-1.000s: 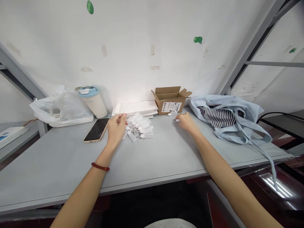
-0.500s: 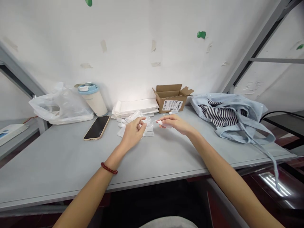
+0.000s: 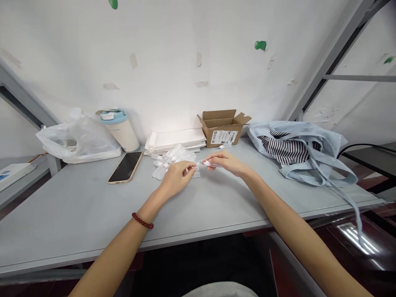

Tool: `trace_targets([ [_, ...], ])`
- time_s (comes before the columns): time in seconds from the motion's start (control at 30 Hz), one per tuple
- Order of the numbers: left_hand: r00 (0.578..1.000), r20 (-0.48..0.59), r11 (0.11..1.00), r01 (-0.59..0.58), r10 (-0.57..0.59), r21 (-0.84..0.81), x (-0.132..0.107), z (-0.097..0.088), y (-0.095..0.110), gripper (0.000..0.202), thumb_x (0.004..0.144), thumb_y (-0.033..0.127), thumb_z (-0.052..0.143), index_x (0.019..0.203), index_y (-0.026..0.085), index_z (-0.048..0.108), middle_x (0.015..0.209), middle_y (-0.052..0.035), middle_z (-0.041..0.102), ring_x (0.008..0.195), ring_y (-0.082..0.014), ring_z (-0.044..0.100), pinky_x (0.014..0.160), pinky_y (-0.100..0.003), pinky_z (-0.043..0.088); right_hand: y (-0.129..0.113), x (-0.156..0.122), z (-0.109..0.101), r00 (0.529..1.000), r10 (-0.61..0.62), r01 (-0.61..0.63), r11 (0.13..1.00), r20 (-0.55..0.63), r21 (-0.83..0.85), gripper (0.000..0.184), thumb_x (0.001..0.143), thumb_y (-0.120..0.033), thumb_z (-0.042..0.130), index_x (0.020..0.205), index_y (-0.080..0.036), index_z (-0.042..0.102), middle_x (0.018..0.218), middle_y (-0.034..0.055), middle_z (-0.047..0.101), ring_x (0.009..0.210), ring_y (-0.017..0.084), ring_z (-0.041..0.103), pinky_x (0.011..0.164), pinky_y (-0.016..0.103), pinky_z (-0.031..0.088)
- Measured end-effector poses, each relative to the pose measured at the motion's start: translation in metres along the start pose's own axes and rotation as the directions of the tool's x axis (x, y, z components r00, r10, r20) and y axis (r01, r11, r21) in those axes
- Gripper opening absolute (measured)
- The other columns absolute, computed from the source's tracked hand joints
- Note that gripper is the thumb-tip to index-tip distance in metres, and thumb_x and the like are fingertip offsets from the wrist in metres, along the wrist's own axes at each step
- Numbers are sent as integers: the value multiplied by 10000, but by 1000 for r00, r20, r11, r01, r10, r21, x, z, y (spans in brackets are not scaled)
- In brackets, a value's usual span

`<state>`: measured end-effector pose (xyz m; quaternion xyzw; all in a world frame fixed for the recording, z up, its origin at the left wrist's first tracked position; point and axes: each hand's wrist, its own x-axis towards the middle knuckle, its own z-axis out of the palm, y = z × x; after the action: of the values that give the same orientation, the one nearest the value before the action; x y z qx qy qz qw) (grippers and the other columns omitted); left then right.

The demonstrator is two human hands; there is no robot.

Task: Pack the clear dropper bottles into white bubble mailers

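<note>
My right hand (image 3: pixel 225 161) pinches a small white piece (image 3: pixel 208 163) that ends in a thin, pale strand. Fingertips of my left hand (image 3: pixel 179 176) are closed on the other end of that strand, just left of the right hand. Part of the piece is hidden inside the right fingers. Behind and beside the left hand lies a loose pile of small clear, flat pieces with white ends (image 3: pixel 170 159), spread on the grey table (image 3: pixel 204 206). One similar white-ended piece (image 3: pixel 225 146) lies apart in front of the cardboard box (image 3: pixel 222 134).
Left of the pile are a phone (image 3: pixel 126 167), a cream tumbler with blue lid (image 3: pixel 122 130) and a white plastic bag (image 3: pixel 80 140). A stack of white sheets or envelopes (image 3: pixel 176 138) lies by the wall. On the right sits a light blue cloth bag (image 3: pixel 324 136).
My left hand has moved right and its thumb and forefinger have closed on the thin strand. The right hand has stayed nearly in place, holding the small white piece.
</note>
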<state>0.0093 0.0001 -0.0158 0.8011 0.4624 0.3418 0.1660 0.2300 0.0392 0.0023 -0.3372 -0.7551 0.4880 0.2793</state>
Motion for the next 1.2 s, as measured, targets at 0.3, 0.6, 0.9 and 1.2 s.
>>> trace_targets([
  [0.3, 1000, 12, 993, 1, 0, -116, -2, -1, 3, 213, 951, 336, 566, 931, 145, 658, 819, -6, 666, 704, -135, 633, 676, -304, 536, -6, 0, 11, 999, -11, 10, 999, 40, 33, 248, 952, -381, 566, 985, -145, 636, 926, 21, 666, 802, 150, 648, 752, 351, 535],
  [0.6, 999, 30, 975, 25, -18, -221, -1, -1, 0, 216, 941, 335, 585, 925, 131, 655, 850, -14, 677, 736, -144, 654, 683, -312, 550, -6, 0, 11, 999, -31, 30, 998, 24, 55, 250, 953, -385, 563, 980, -147, 636, 914, 18, 663, 795, 149, 646, 746, 346, 533],
  [0.9, 999, 40, 978, 27, -19, -206, -1, -1, 1, 205, 942, 323, 584, 923, 130, 651, 832, -8, 667, 725, -141, 648, 676, -309, 548, -6, 0, 11, 999, -27, 25, 998, 31, 63, 234, 948, -371, 575, 969, -145, 636, 920, 18, 662, 801, 149, 646, 743, 343, 535],
  [1.2, 999, 32, 992, 6, -2, -127, -1, 3, -2, 196, 945, 316, 580, 911, 135, 647, 832, -7, 660, 710, -133, 635, 673, -303, 543, -8, 0, 14, 1000, 22, -23, 997, 18, 77, 222, 950, -354, 576, 1019, -149, 625, 921, 17, 656, 767, 138, 642, 702, 320, 541],
])
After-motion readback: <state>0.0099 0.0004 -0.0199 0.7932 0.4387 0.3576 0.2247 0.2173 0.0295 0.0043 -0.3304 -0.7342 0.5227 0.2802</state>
